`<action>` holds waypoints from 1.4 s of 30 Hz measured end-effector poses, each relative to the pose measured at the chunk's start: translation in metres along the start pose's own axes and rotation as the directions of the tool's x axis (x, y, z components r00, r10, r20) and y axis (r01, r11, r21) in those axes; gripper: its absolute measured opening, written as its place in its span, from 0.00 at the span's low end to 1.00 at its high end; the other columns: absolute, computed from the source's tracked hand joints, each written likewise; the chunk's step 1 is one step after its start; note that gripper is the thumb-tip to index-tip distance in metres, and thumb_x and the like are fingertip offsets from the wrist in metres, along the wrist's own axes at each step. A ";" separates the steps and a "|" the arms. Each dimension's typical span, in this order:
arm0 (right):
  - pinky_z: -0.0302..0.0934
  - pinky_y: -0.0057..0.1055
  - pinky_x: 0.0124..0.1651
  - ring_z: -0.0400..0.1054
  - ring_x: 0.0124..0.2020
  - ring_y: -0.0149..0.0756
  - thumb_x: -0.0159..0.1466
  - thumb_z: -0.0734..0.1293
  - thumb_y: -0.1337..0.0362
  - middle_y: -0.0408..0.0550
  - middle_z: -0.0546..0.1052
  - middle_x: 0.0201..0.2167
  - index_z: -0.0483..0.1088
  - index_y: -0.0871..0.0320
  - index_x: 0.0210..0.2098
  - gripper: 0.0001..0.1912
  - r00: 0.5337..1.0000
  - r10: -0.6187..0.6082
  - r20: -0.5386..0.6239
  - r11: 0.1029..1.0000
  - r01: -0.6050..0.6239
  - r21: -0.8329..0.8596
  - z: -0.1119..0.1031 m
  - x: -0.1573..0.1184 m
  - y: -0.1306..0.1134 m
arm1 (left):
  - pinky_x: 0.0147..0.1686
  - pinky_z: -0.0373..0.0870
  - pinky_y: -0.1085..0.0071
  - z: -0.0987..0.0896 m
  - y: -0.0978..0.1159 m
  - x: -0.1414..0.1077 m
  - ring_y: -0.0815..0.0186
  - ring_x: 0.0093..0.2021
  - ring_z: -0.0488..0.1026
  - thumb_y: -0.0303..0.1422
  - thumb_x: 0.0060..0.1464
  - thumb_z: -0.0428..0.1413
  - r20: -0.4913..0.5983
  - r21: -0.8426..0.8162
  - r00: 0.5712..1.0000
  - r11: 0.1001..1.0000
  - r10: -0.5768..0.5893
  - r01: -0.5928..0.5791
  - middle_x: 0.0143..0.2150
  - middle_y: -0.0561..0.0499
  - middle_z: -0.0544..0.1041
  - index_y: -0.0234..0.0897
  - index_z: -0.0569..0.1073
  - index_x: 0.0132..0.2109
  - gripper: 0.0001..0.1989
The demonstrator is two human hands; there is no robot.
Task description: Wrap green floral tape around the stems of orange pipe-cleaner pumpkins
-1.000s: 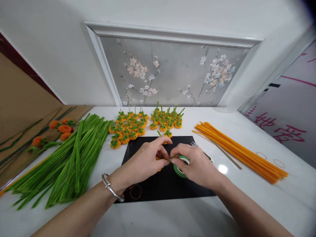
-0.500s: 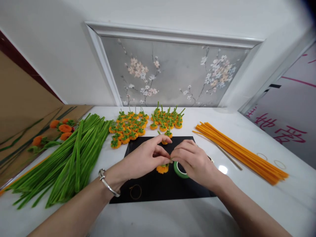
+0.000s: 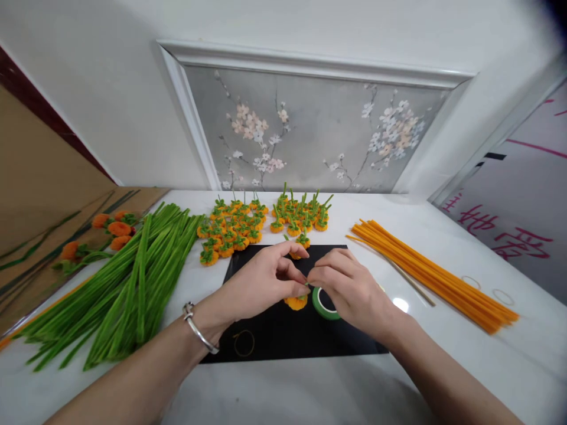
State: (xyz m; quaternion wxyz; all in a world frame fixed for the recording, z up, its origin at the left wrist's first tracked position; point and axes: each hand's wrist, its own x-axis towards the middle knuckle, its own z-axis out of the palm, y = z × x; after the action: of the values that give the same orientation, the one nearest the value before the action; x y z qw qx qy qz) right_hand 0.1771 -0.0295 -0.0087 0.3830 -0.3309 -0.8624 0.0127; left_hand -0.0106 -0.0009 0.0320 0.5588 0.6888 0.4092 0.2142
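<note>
Over the black mat, my left hand [image 3: 270, 273] pinches a small orange pipe-cleaner flower [image 3: 296, 303] between thumb and fingers, its ruffled head showing under the thumb. My right hand [image 3: 348, 282] meets it fingertip to fingertip, closed on a bit of green pipe cleaner at the flower's top; the fingers mostly hide it. Partly beneath my right hand lies a roll of green tape [image 3: 322, 311]. Another orange flower with green leaves [image 3: 303, 240] stands just behind my hands at the mat's far edge.
Rows of finished-looking orange flowers [image 3: 230, 227] stand at the back. Green pipe cleaners [image 3: 128, 289] are heaped on the left, orange ones [image 3: 434, 271] on the right. A thin ring [image 3: 243, 343] lies on the black mat [image 3: 287, 345]. Orange blooms [image 3: 119, 229] rest far left.
Both hands stay almost in place, fingertips still together. The held flower has shifted slightly right and up, with more of it behind the left thumb.
</note>
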 end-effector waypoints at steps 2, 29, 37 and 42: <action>0.58 0.34 0.41 0.64 0.35 0.34 0.62 0.57 0.79 0.48 0.74 0.34 0.69 0.58 0.35 0.13 1.000 -0.005 0.003 1.000 0.005 -0.002 -0.001 0.000 -0.001 | 0.32 0.64 0.73 -0.003 0.002 -0.001 0.70 0.28 0.70 0.26 0.46 0.59 0.051 -0.047 0.998 0.999 -0.026 0.028 0.27 0.56 0.75 0.36 0.64 0.46 0.20; 0.56 0.33 0.39 0.64 0.34 0.35 0.66 0.55 0.74 0.48 0.71 0.31 0.67 0.59 0.32 0.12 0.974 0.167 0.152 0.986 -0.160 -0.054 0.008 0.000 -0.005 | 0.34 0.63 0.71 0.007 0.007 -0.013 0.67 0.33 0.71 0.26 0.55 0.50 -0.059 0.537 0.973 0.828 0.225 -0.159 0.32 0.56 0.75 0.42 0.65 0.47 0.12; 0.59 0.30 0.37 0.64 0.32 0.32 0.67 0.56 0.71 0.45 0.69 0.31 0.66 0.57 0.29 0.13 0.952 0.207 0.227 0.957 -0.245 0.154 0.008 0.004 -0.011 | 0.28 0.60 0.73 0.004 0.007 -0.012 0.69 0.28 0.68 0.30 0.50 0.58 -0.035 0.518 0.984 0.845 0.176 -0.133 0.26 0.59 0.73 0.41 0.68 0.42 0.11; 0.61 0.27 0.40 0.66 0.37 0.31 0.69 0.55 0.65 0.45 0.71 0.37 0.67 0.56 0.40 0.10 0.907 0.316 0.278 0.776 -0.415 0.475 -0.002 0.005 -0.009 | 0.28 0.60 0.75 -0.005 0.008 -0.012 0.71 0.27 0.69 0.29 0.48 0.59 -0.036 0.463 0.987 0.878 0.154 -0.120 0.25 0.61 0.73 0.42 0.68 0.43 0.13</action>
State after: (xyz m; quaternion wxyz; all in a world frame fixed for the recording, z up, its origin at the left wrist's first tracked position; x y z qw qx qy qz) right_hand 0.1712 -0.0338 -0.0013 0.3679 -0.3730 -0.7759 0.3515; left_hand -0.0186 -0.0084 0.0433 0.3487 0.8203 0.4182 0.1750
